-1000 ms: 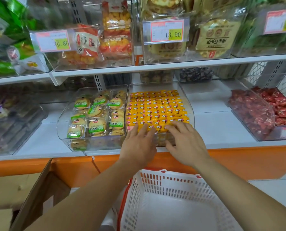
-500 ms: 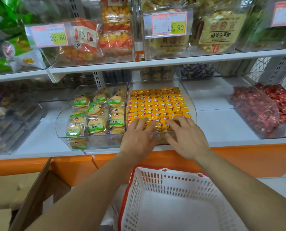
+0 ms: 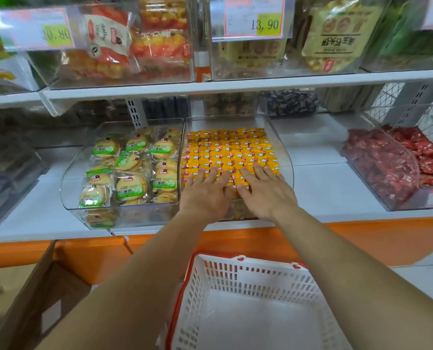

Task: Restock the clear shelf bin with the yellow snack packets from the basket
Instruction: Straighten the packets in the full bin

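Note:
Neat rows of small yellow snack packets (image 3: 228, 152) fill the clear shelf bin (image 3: 285, 157) on the middle shelf. My left hand (image 3: 206, 193) lies flat on the front rows with its fingers straight and spread. Beside it, my right hand (image 3: 266, 190) presses the same front rows, fingers also straight. Neither hand holds a packet. Below my forearms stands the white basket (image 3: 311, 281) with a red rim, and I see no packets inside it.
A clear bin of green-labelled biscuits (image 3: 129, 170) adjoins on the left. Red wrapped sweets (image 3: 387, 162) fill a bin at the right. An upper shelf (image 3: 235, 83) with price tags overhangs. A cardboard box (image 3: 33, 299) stands at lower left.
Both hands have slid a little further into the bin over the front rows of packets. The camera has moved closer to the shelf.

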